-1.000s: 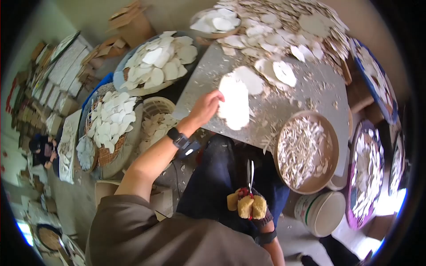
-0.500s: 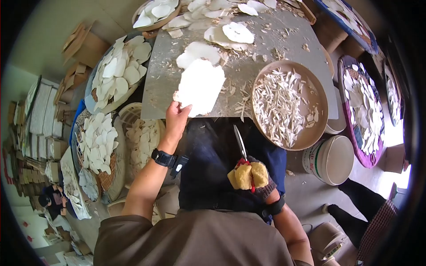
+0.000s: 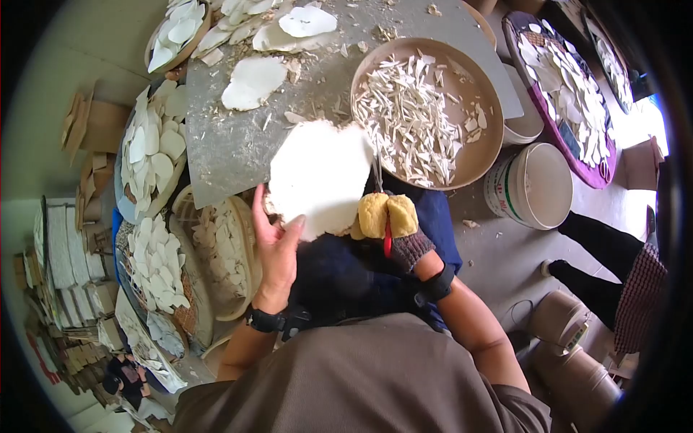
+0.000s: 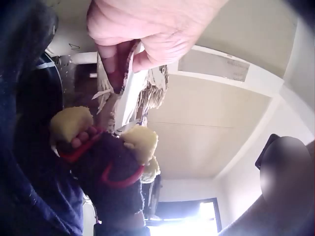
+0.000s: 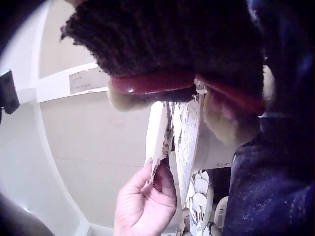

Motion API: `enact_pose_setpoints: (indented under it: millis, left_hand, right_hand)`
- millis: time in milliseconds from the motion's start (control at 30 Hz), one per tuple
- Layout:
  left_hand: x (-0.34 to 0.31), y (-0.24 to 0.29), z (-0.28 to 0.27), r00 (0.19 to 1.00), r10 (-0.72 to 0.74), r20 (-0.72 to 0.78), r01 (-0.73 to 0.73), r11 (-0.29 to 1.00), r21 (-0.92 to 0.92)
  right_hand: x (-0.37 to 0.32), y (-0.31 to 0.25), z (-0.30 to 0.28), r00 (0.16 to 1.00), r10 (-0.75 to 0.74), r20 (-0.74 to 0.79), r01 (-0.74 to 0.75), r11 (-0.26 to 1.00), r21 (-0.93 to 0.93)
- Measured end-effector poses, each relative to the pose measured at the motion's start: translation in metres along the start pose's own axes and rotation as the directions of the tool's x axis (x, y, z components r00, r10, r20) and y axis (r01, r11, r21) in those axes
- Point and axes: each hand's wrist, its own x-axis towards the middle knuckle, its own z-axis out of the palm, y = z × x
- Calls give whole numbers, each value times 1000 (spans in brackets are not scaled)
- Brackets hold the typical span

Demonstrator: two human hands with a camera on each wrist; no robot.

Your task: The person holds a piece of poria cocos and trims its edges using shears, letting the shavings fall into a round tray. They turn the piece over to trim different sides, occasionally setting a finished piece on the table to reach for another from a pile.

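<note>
A broad, thin white slice (image 3: 321, 177) with a rough brown edge is pinched between the thumb and fingers of my left hand (image 3: 278, 252). In the left wrist view the slice (image 4: 132, 93) shows edge-on, thumb on one face and fingers on the other. My right hand (image 3: 413, 250), in a dark knitted glove, grips red-handled scissors (image 3: 388, 239). Yellow foam-like pads (image 3: 372, 215) wrap the fingers around the handles. The blades point away from me, along the right edge of the slice. In the right wrist view the red handles (image 5: 152, 82) stand spread apart.
A round tray (image 3: 476, 162) of white trimmings sits on the grey table (image 3: 216, 155), right of the slice. Another white slice (image 3: 254, 82) lies farther back. Baskets of slices (image 3: 155, 263) stand at left, a white bucket (image 3: 541, 184) at right. Another person's legs (image 3: 595, 245) show at right.
My left hand has lifted the slice off the table and brought it toward me and right, up to the scissors. The scissors hand has risen toward it. The head view has shifted too.
</note>
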Motion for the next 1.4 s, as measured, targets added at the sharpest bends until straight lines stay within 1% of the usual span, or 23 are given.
enact_pose_setpoints:
  millis: [133,200,233,267,300,400,433,600,700,733,800,833,867,967,1000,1067,1133,1200,1233,1267,1300,1367,1400]
  left_hand:
    - [-12,-4,3,995,-99,27,101,993,-63]
    - [-13,-1,5,994,-104,18,105,990,-92]
    - [-12,1,5,994,-105,12,106,989,-107]
    - [-12,-1,5,998,-68,-14,66,994,-89]
    - [-12,-5,5,999,-29,-38,26,997,-70]
    - [-7,-9,2,996,55,-68,-52,997,55]
    - [-5,-10,1,995,77,-70,-70,992,107]
    - [4,-4,-8,998,36,-59,-32,997,66]
    - [6,0,-9,998,26,-55,-24,999,32]
    - [7,1,-10,998,23,-54,-22,999,23]
    - [9,3,-13,999,26,-39,-25,999,33]
    - [10,4,-14,999,27,-32,-25,999,37]
    - [10,6,-14,1000,16,-8,-16,999,32]
    - [11,14,-15,998,-26,52,25,999,19]
    - [12,18,-15,997,-48,67,47,999,15]
    - [15,19,-20,996,-65,65,65,998,0]
    - [23,15,-29,998,-53,32,54,998,-20]
    - [31,12,-34,997,-52,-56,51,998,-28]
    - [37,9,-38,994,-51,-100,48,998,-33]
    - [45,1,-46,996,49,-69,-46,998,47]
    - [50,4,-47,997,68,-38,-64,995,76]
    - [58,14,-46,995,101,22,-103,986,132]
    - [65,19,-48,994,94,64,-102,985,140]
  right_hand:
    - [-3,14,1,992,110,-68,-97,981,168]
    - [-4,6,-4,1000,-4,-22,3,999,-39]
    - [-1,-12,-4,998,-61,1,60,989,-137]
    - [-1,-32,-8,976,-205,69,215,898,-383]
    - [1,-54,-7,931,-322,169,358,724,-589]
    - [3,-70,-1,881,-448,154,455,710,-537]
    - [1,-67,-2,885,-437,161,450,714,-537]
    - [1,-74,-5,883,-417,214,461,691,-557]
    - [0,-74,-6,900,-374,224,433,702,-565]
    - [0,-75,-6,924,-328,199,383,772,-507]
    - [-1,-78,-3,961,-224,161,269,888,-373]
    - [-3,-58,0,985,-142,97,160,962,-220]
    - [-5,-22,5,998,-47,48,50,997,-54]
    - [-1,-33,1,996,-3,86,2,1000,14]
    - [-1,-47,2,985,140,98,-162,950,269]
    - [-1,-68,1,954,253,163,-300,847,440]
    - [0,-81,-1,956,216,199,-272,909,317]
    - [-2,-80,-2,966,15,257,-46,992,114]
    - [-4,-78,-2,963,23,270,-52,993,101]
    - [-6,-75,-2,959,31,283,-58,994,88]
    - [-9,-69,0,951,144,273,-192,968,160]
    - [-12,-60,-2,920,248,304,-318,925,207]
    - [-9,-63,-4,911,238,337,-311,932,185]
